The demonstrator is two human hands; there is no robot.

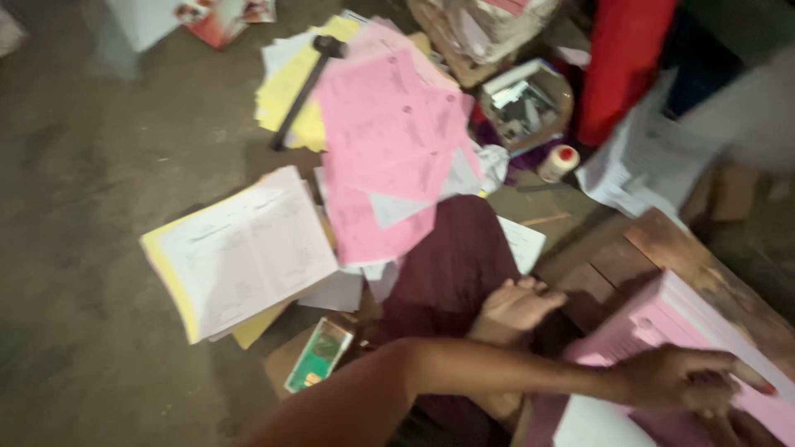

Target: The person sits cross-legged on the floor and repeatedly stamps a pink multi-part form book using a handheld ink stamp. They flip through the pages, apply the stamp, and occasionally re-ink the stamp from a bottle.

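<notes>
Head view: press flat on the pink paper stack (662, 319) at lower right, resting on the wooden board (704, 265); keep edges squared while sorting. Left hand (687, 381) lies on the stack, fingers (745, 372) spread and extended, gripping nothing. Right hand out of view. Loose pink sheets (389, 141) lie on the floor (83, 165).

Packages in view: three, no signs or screens.

Small flat green box (319, 354) with a pale printed face lies on the floor by the white-and-yellow paper stack, near bottom centre. Small white bottle with a red cap (558, 161) lies on its side, right of the pink sheets, beside the red cloth. Red-and-white printed carton (222, 18) at the top edge, partly cut off; blurred, details unclear.
</notes>
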